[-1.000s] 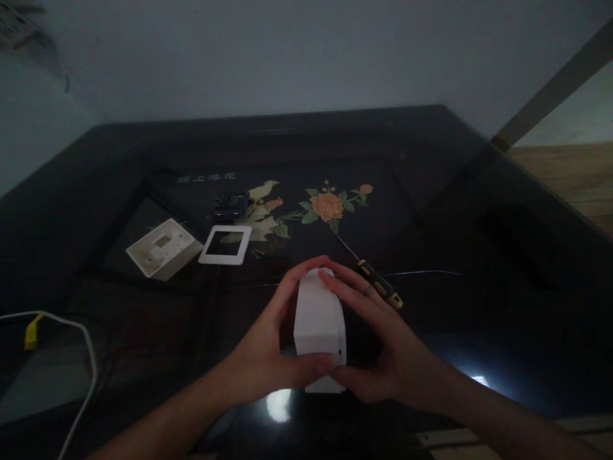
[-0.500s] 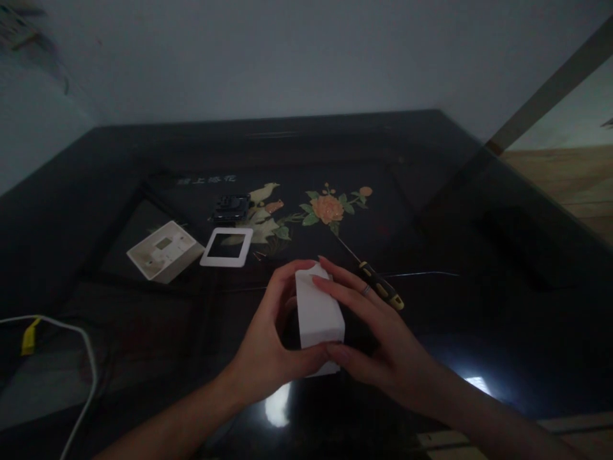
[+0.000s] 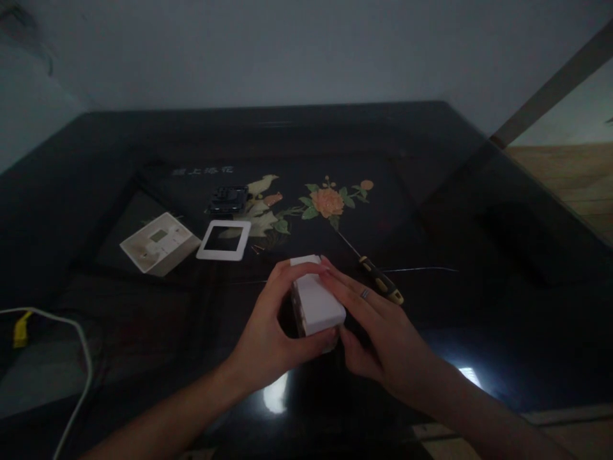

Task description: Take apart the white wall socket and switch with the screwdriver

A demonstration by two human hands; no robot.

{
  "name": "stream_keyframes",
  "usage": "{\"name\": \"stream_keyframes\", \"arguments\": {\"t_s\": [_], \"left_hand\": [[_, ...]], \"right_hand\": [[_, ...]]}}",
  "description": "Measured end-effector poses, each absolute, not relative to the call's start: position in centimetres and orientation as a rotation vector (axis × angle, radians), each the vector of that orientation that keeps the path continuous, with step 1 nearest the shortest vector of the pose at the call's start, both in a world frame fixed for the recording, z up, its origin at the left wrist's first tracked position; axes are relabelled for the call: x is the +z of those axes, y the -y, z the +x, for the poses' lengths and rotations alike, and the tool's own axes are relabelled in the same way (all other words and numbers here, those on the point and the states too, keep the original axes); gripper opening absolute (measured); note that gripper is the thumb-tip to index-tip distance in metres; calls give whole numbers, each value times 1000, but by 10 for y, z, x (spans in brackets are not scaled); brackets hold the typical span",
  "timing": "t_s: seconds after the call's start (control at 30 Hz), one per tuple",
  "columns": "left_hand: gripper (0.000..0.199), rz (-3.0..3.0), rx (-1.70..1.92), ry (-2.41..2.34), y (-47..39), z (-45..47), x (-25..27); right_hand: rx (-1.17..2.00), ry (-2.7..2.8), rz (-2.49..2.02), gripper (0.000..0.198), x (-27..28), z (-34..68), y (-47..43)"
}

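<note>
Between my two hands is a white boxy plastic piece (image 3: 320,303), tilted, just above or on the dark table. My left hand (image 3: 268,338) is closed around its left side, forefinger across the far end and thumb at the near end. My right hand (image 3: 387,332) is closed along the right side, its fingers meeting the left forefinger. The underside is hidden. Right of the hands lies a screwdriver (image 3: 382,280) with a black and yellow handle. Two small screws (image 3: 257,248) lie beyond my left hand, near a white square frame (image 3: 220,255).
A white open box (image 3: 163,243) sits tilted at the left, beside the frame. Behind the frame lies a black plastic part (image 3: 228,199). At the far left runs a white cable (image 3: 89,361) with a yellow tag (image 3: 21,329). The glossy table (image 3: 479,223) meets a wall behind.
The white piece has turned in my hands, and its left side with an uneven edge now shows. My left forefinger has come across its far end. The right thumb has moved off the left thumb.
</note>
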State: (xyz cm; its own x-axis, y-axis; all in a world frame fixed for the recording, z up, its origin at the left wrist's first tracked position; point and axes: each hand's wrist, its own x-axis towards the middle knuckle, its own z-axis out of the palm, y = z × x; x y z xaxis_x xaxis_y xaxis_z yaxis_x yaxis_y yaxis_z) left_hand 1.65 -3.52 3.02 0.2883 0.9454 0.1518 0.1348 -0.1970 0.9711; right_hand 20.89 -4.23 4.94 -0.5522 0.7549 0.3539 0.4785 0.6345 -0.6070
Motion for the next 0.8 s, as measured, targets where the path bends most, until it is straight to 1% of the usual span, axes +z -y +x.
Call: {"name": "stream_keyframes", "arguments": {"t_s": [0.47, 0.8], "left_hand": [[55, 1628, 1089, -1062, 34, 21, 34], [52, 1668, 1113, -1072, 30, 20, 30]], "right_hand": [[414, 2202, -1222, 57, 46, 184, 56], [490, 2141, -1360, 58, 52, 172, 58]]}}
